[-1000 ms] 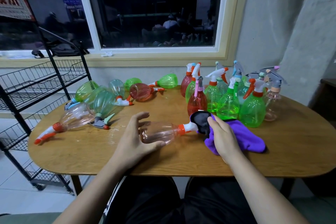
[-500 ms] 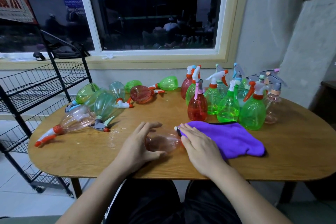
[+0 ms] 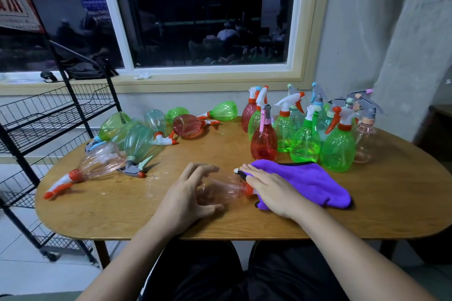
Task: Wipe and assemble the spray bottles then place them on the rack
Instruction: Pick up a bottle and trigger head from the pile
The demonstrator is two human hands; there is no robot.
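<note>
Two jobs: your left hand (image 3: 188, 193) curls round the pink bottle (image 3: 223, 190), steadying it; your right hand (image 3: 269, 188), flat-fingered, presses the cloth (image 3: 305, 178) against its neck.

The varnished wooden table (image 3: 367, 215) has a soft sheen, the purple cloth (image 3: 308, 178) is matt and fleecy, the pale pink spray bottle (image 3: 223, 190) and the green spray bottles (image 3: 337, 151) are glossy translucent plastic, and the rack (image 3: 51, 115) is black-coated metal wire.
</note>
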